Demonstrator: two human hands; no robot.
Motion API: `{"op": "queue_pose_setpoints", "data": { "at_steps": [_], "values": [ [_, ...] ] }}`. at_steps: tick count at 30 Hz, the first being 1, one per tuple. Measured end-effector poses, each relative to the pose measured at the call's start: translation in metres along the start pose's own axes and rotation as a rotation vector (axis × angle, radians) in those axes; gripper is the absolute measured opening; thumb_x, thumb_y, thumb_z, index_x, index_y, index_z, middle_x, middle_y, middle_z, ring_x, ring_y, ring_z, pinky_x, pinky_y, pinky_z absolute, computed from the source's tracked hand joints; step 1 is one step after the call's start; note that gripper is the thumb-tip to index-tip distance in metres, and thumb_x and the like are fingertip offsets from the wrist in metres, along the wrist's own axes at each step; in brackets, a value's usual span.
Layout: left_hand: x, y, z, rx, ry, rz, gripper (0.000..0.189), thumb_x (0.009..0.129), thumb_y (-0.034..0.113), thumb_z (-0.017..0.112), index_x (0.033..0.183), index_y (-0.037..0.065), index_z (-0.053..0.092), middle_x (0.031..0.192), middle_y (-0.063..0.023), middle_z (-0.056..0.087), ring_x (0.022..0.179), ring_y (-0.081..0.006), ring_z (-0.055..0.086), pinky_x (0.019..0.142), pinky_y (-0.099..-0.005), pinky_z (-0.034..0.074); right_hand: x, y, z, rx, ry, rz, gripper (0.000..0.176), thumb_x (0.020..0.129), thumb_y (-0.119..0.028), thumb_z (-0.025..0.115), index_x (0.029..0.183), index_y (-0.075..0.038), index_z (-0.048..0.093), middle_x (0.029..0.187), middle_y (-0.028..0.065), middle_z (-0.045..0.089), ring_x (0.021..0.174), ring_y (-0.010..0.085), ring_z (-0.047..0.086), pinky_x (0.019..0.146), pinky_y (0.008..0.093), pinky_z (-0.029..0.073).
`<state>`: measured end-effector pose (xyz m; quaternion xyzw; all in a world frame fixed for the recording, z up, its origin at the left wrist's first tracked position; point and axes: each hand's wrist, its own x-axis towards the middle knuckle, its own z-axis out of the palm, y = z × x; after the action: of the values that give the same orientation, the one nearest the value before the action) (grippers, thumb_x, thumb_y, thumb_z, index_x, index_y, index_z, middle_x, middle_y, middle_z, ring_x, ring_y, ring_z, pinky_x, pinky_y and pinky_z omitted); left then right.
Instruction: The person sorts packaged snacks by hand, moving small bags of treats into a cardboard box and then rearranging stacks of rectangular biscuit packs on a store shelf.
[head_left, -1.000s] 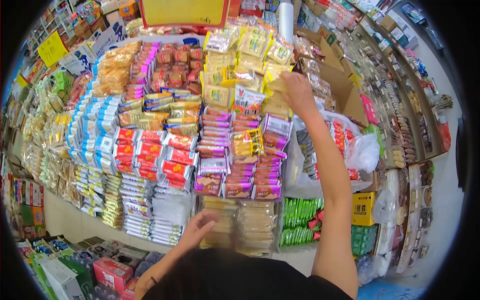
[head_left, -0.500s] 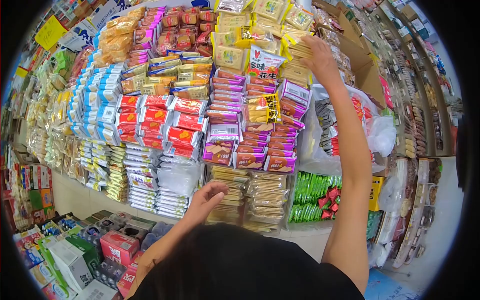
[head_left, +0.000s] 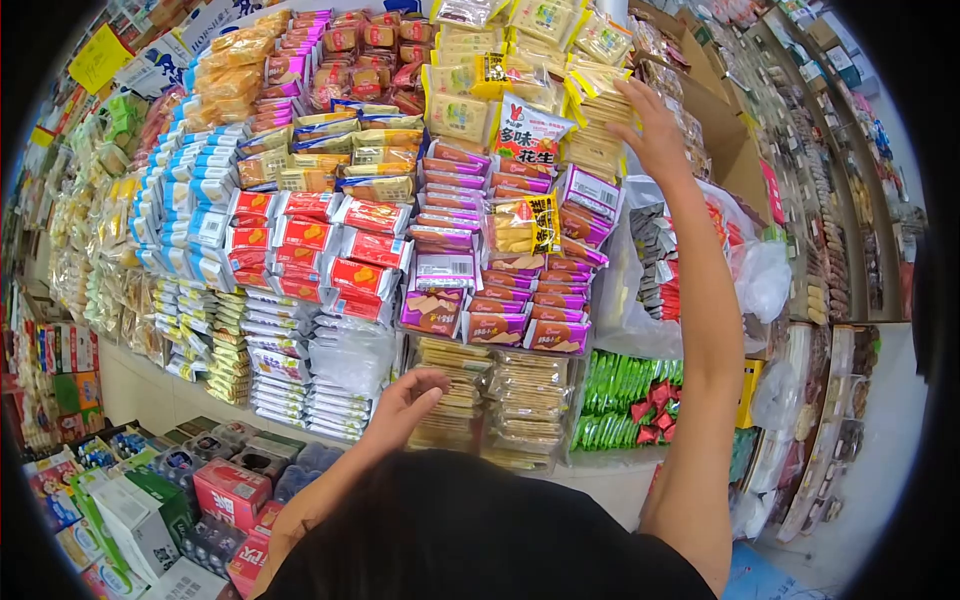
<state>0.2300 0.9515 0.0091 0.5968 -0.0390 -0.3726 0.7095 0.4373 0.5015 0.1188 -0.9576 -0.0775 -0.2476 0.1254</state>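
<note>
At the back right, my right hand [head_left: 655, 135] is against the right side of a stack of yellow-edged clear biscuit packs [head_left: 597, 110], its thumb and fingers apart. Left of that stack lies a white and red peanut bag [head_left: 530, 130]. My left hand [head_left: 405, 408] hovers low in front of the display, empty, with fingers loosely spread. Nearest to it are clear packs of thin biscuits [head_left: 450, 385] and white-wrapped packs under clear plastic [head_left: 350, 360]. Purple wafer packs [head_left: 497, 327] stand piled between my two hands.
Red biscuit packs [head_left: 300, 235] and blue-white packs [head_left: 185, 210] fill the left of the display. Right of centre are a plastic-lined box [head_left: 625, 295] and green packets [head_left: 610, 410]. Drink cartons [head_left: 232, 492] stand on the floor at lower left. Shelves [head_left: 860, 200] run along the right.
My right hand has slid slightly right and down along the side of the biscuit stack, its fingers a little more spread. My left hand has barely moved. The view has shifted slightly.
</note>
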Motion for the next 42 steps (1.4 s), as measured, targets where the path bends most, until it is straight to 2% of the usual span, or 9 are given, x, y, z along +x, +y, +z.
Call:
{"op": "queue_pose_setpoints", "data": {
  "at_steps": [6,18,20,24,26,32,37,39,42],
  "values": [
    [0.001,-0.003,0.0,-0.059,-0.011,0.028,0.024,0.093,0.008,0.054,0.116,0.001,0.054,0.109,-0.0067,0.061,0.105,-0.0159,0.057,0.095,-0.0309,0.044,0.008,-0.001,0.006,-0.068,0.052,0.014,0.06,0.078,-0.03,0.071,0.133,-0.017,0.05,0.137,0.0168,0.044,0.124,0.0354,0.044,0.103,0.0419,0.036],
    [-0.002,-0.005,-0.002,0.004,-0.005,0.017,0.025,0.093,0.01,0.055,0.116,0.001,0.054,0.109,-0.0069,0.061,0.104,-0.015,0.057,0.093,-0.0299,0.044,0.005,-0.004,0.011,0.02,0.133,0.062,0.065,0.084,-0.037,0.065,0.137,-0.005,0.042,0.138,0.0208,0.042,0.127,0.0348,0.041,0.105,0.0405,0.034],
    [-0.004,-0.006,-0.002,0.017,-0.004,0.001,0.025,0.093,0.01,0.055,0.116,0.001,0.054,0.109,-0.0069,0.061,0.104,-0.0151,0.057,0.094,-0.0301,0.044,0.003,-0.005,0.012,0.094,0.045,0.216,0.069,0.086,-0.041,0.061,0.137,0.001,0.039,0.137,0.0231,0.043,0.128,0.0356,0.041,0.105,0.0398,0.034],
    [-0.002,-0.007,0.0,-0.017,0.006,0.007,0.027,0.093,0.008,0.055,0.118,-0.001,0.053,0.11,-0.0068,0.061,0.103,-0.0144,0.057,0.093,-0.0296,0.043,-0.003,0.003,0.006,0.119,0.117,0.197,0.073,0.087,-0.044,0.059,0.138,0.003,0.036,0.136,0.025,0.044,0.127,0.0364,0.042,0.105,0.0392,0.034],
    [-0.004,-0.004,-0.001,-0.007,0.004,-0.003,0.027,0.093,0.008,0.055,0.119,-0.001,0.053,0.111,-0.0073,0.06,0.104,-0.0151,0.057,0.094,-0.0301,0.043,-0.01,0.009,0.0,0.223,0.172,0.32,0.073,0.087,-0.044,0.059,0.137,0.004,0.036,0.135,0.0259,0.045,0.123,0.0364,0.047,0.102,0.039,0.037],
    [-0.009,-0.005,-0.005,0.021,0.036,-0.004,0.025,0.093,0.013,0.054,0.116,0.001,0.054,0.112,-0.0087,0.061,0.103,-0.017,0.058,0.089,-0.0306,0.045,-0.096,0.032,-0.007,0.294,0.215,0.523,0.06,0.086,-0.034,0.063,0.131,0.001,0.046,0.123,0.0207,0.056,0.106,0.0268,0.059,0.09,0.037,0.045],
    [-0.009,-0.014,-0.005,0.085,0.024,-0.042,0.013,0.092,0.011,0.057,0.099,0.0,0.06,0.11,-0.0099,0.061,0.102,-0.0171,0.056,0.093,-0.0313,0.042,-0.183,0.035,-0.018,0.458,0.016,0.71,0.037,0.087,-0.028,0.062,0.111,0.0,0.062,0.099,0.0127,0.068,0.088,0.0203,0.064,0.079,0.033,0.049],
    [-0.008,-0.017,-0.005,0.097,0.021,-0.054,0.012,0.092,0.012,0.058,0.09,0.001,0.062,0.109,-0.0103,0.062,0.102,-0.0172,0.056,0.092,-0.0316,0.042,-0.208,0.013,-0.026,0.45,-0.01,0.746,0.035,0.087,-0.026,0.061,0.11,0.0,0.062,0.097,0.0139,0.068,0.086,0.0218,0.064,0.078,0.0339,0.049],
    [-0.005,-0.016,-0.003,0.156,-0.022,-0.024,0.013,0.092,0.012,0.057,0.093,0.001,0.062,0.108,-0.0101,0.062,0.101,-0.0162,0.056,0.091,-0.0306,0.043,-0.235,-0.029,-0.037,0.385,-0.091,0.762,0.032,0.087,-0.024,0.059,0.108,-0.001,0.063,0.095,0.0165,0.067,0.087,0.0258,0.065,0.079,0.0365,0.049]
  ]
}}
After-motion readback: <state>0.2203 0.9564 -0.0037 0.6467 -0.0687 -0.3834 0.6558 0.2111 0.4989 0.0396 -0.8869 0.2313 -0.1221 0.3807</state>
